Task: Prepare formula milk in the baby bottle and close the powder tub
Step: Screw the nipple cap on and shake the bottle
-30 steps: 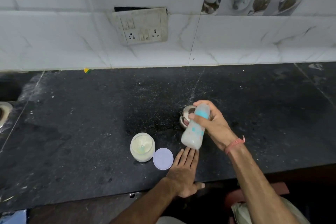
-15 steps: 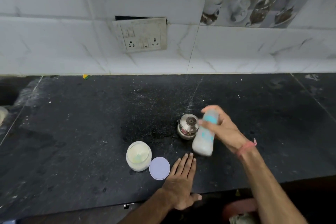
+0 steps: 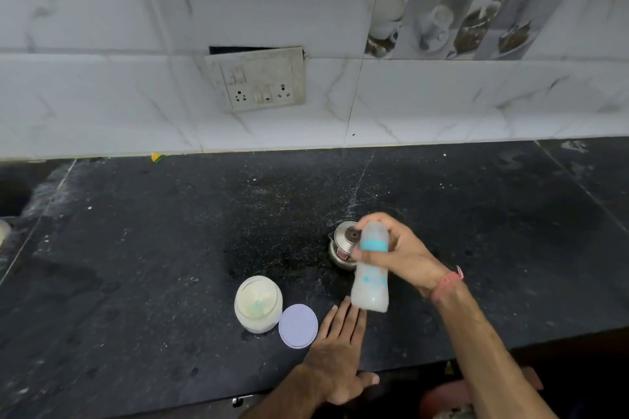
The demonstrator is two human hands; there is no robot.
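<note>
My right hand [image 3: 403, 253] grips the baby bottle [image 3: 371, 279] around its blue collar and holds it above the counter, blurred, with white milk inside. My left hand [image 3: 340, 350] rests flat on the black counter [image 3: 136, 282] near the front edge, fingers straight, just below the bottle. To its left the powder tub [image 3: 258, 303] stands uncovered with pale powder and a scoop inside. Its round lilac lid [image 3: 298, 325] lies flat beside the tub, between the tub and my left hand.
A small steel vessel [image 3: 342, 245] stands on the counter right behind the bottle. A switch and socket plate [image 3: 257, 78] hangs on the tiled wall. A tiny yellow scrap [image 3: 156, 157] lies at the wall's foot. The counter's front edge runs under my forearms.
The bottle in my right hand has shifted up and down and slightly right, blurred by motion. My left hand stays flat on the counter. The camera has tilted a little.
</note>
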